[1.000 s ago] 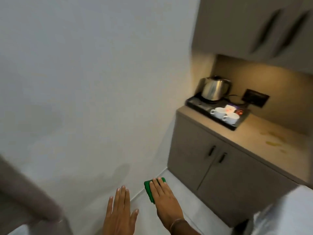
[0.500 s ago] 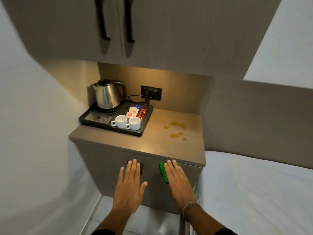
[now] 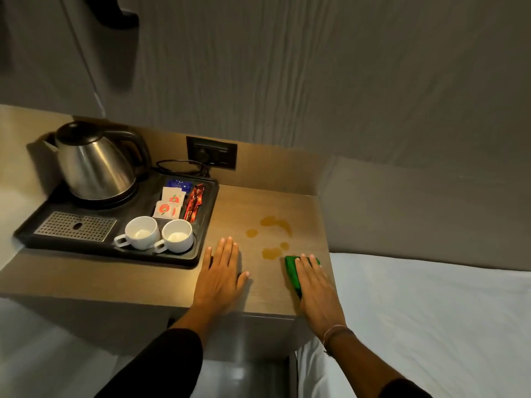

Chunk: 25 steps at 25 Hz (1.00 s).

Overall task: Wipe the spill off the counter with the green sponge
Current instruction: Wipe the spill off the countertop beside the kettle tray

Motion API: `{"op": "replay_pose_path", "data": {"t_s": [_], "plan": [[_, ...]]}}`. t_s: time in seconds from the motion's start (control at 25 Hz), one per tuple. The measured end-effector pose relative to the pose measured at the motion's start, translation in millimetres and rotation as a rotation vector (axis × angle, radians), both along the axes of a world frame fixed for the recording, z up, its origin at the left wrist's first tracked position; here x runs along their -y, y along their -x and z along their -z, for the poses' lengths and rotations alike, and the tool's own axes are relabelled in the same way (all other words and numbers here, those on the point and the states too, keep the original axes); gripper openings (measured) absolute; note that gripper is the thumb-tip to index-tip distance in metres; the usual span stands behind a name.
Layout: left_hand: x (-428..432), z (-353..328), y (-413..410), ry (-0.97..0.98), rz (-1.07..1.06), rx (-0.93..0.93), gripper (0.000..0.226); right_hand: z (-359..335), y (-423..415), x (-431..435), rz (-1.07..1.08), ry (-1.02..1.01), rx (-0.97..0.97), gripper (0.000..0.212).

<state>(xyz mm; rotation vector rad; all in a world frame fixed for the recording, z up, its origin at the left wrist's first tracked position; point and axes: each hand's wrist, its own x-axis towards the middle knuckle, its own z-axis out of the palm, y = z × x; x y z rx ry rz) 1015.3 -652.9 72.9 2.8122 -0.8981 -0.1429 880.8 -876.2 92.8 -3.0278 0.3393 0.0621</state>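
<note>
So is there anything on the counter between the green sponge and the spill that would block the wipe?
Nothing visible. The green sponge lies under the right hand, and the nearest patch of the spill sits just ahead and to its left over bare counter. The left hand and tray lie off to the left.

Left hand (image 3: 219, 278) lay flat, fingers spread, palm down, right hand (image 3: 317, 291) pressed flat, fingers extended forward, both forearms reached ahead
</note>
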Motion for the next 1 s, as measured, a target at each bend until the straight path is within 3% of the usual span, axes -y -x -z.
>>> {"op": "replay_pose_path", "data": {"t_s": [0.2,0.48,0.68,0.84,1.0], "plan": [[0,18,-2,0.063,-0.032,-0.065,0.083,12,-4,-1,-0.094,-0.049,-0.075,0.08],[0,24,0,0.087,-0.057,-0.025,0.079,23,-15,-8,-0.027,-0.115,0.029,0.068],[1,34,-1,0.118,-0.063,-0.006,0.078,27,13,34,-0.159,-0.17,-0.001,0.063],[-1,38,-4,0.138,-0.062,0.019,0.078,21,-50,31,-0.021,-0.232,0.099,0.061],[0,39,-3,0.156,-0.06,0.025,0.078,32,-25,32,-0.191,-0.235,0.071,0.064]]}}
